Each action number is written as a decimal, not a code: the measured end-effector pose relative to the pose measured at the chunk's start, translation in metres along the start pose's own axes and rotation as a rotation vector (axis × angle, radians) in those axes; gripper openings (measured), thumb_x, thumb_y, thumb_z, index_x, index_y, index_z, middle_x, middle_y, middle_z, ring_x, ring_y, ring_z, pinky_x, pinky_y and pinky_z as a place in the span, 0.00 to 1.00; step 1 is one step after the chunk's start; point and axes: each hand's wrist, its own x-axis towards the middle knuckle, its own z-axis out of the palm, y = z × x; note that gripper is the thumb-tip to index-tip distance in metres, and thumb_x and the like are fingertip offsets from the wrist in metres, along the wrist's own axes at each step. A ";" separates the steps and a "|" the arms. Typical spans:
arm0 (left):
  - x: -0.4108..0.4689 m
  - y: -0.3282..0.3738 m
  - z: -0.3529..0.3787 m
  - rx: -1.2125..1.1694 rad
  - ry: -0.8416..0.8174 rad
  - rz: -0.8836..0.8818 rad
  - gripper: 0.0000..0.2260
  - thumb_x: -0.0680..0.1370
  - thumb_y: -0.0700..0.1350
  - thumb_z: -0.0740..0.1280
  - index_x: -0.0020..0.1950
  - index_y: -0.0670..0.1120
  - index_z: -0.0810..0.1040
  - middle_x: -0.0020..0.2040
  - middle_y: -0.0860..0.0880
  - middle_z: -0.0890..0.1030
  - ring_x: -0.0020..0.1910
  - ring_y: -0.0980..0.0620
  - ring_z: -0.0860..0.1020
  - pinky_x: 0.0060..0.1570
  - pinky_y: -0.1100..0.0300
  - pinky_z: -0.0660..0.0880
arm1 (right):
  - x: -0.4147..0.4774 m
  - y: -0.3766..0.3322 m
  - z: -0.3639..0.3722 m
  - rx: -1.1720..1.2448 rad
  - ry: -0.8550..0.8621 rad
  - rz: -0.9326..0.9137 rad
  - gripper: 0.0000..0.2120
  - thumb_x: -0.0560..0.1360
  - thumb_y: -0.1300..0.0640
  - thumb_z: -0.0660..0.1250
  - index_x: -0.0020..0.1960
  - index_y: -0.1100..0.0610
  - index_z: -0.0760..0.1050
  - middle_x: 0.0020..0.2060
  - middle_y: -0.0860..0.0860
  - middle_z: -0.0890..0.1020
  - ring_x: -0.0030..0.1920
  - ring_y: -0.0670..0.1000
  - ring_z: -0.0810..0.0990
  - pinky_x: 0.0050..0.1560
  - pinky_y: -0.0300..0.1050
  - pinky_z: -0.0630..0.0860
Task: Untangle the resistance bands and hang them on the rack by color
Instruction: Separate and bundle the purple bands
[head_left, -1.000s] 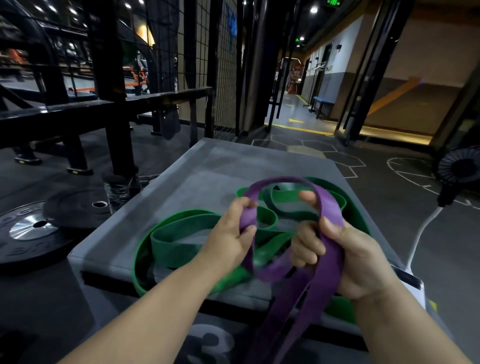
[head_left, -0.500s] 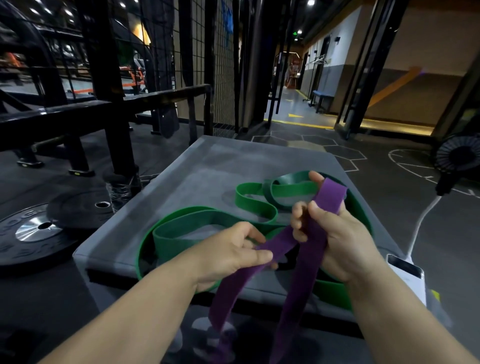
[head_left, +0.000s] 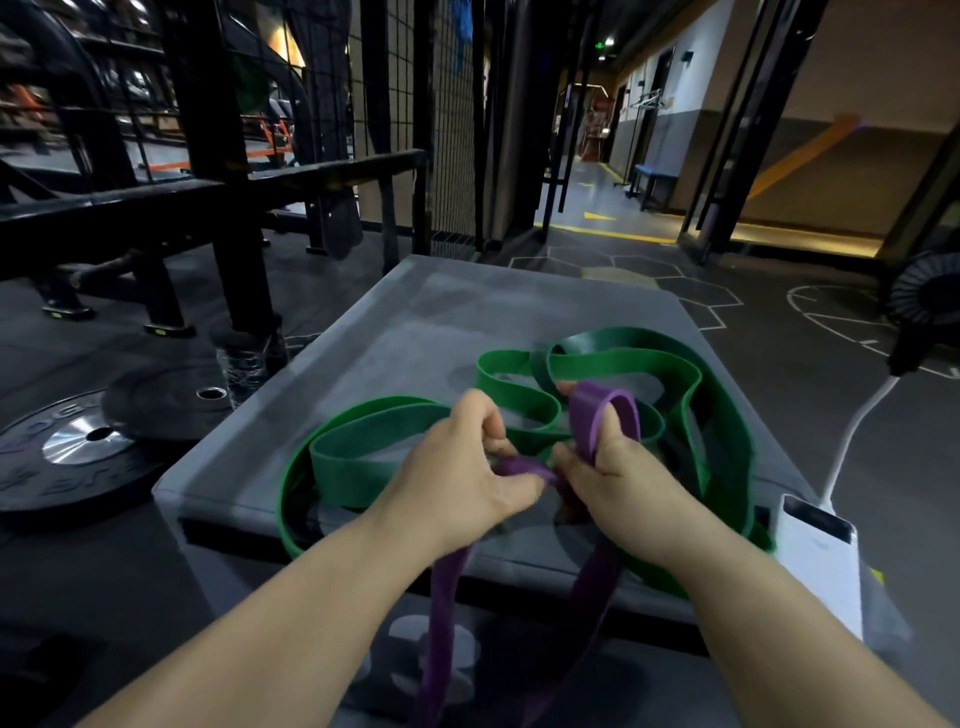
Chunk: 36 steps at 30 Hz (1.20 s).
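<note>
Nearest to you, two strands of the purple band (head_left: 441, 597) hang down past the front edge of the counter (head_left: 467, 312), between your forearms. A large pale digit, partly hidden by the strands, is printed on the counter's front face.

Your left hand (head_left: 457, 478) has its grip closed: thumb and curled fingers pinch the purple band where it crosses between both hands. Your right hand (head_left: 618, 473) also has its grip closed round the same band. A short loop of the band stands up above the right thumb. Both hands sit close together, just above the counter's near half.

The green bands (head_left: 358, 462) lie in loose overlapping coils on the counter top, under and beyond your hands. One coil overhangs the near left edge. The far coils look darker green. Whether the purple band is threaded through any green coil cannot be told.

A white power bank (head_left: 821, 561) lies at the counter's near right corner, with a white cable (head_left: 857, 431) running away over the floor towards a black fan (head_left: 924, 301).

To the left, black weight plates (head_left: 78, 457) lie on the floor, and a clear bottle (head_left: 244, 364) stands beside the counter. Beyond them stand a black steel frame (head_left: 218, 182) and a wire mesh panel (head_left: 452, 130).
</note>
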 end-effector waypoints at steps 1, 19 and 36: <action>0.000 0.001 -0.001 0.033 0.007 -0.009 0.18 0.67 0.57 0.71 0.44 0.55 0.63 0.44 0.56 0.77 0.42 0.54 0.76 0.44 0.52 0.75 | -0.001 -0.002 0.001 -0.025 0.001 0.008 0.24 0.81 0.53 0.61 0.74 0.45 0.56 0.40 0.53 0.82 0.39 0.53 0.82 0.47 0.50 0.79; 0.008 -0.021 -0.035 -0.303 -0.343 -0.019 0.06 0.77 0.37 0.68 0.46 0.48 0.76 0.43 0.46 0.85 0.39 0.49 0.81 0.41 0.56 0.77 | 0.001 0.024 -0.045 -0.014 0.101 0.208 0.18 0.79 0.55 0.65 0.68 0.47 0.69 0.49 0.53 0.82 0.49 0.55 0.81 0.59 0.54 0.75; 0.001 0.007 -0.028 -0.294 -0.096 0.342 0.12 0.70 0.56 0.72 0.42 0.53 0.72 0.36 0.52 0.77 0.37 0.54 0.76 0.42 0.61 0.74 | -0.014 0.006 0.022 1.049 -0.812 0.144 0.47 0.60 0.20 0.62 0.52 0.63 0.81 0.40 0.61 0.84 0.46 0.60 0.84 0.55 0.56 0.79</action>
